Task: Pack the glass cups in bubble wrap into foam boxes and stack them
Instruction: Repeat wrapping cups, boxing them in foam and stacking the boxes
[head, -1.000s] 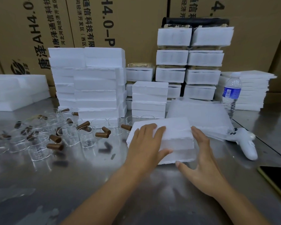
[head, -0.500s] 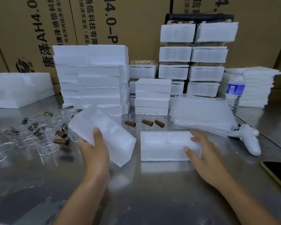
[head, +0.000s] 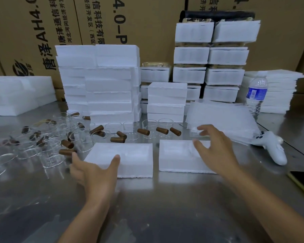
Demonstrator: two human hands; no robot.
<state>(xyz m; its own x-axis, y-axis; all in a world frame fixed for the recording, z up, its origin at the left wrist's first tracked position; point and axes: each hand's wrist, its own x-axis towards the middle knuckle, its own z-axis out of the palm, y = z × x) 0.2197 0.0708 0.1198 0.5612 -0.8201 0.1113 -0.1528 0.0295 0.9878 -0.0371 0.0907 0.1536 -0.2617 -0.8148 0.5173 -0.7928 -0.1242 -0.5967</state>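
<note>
The left hand grips the near left corner of the left foam box, thumb on its top and fingers against its left side. Just right of that box lies the right foam box, and the right hand hovers over it with fingers spread, holding nothing. Glass cups stand in a row just behind the left foam box.

Matt against shiny
Foam boxes are looking grainy and matt — the metal table is gleaming, smudged.

White foam boxes, brown-handled clear glass cups, steel-grey table.
</note>
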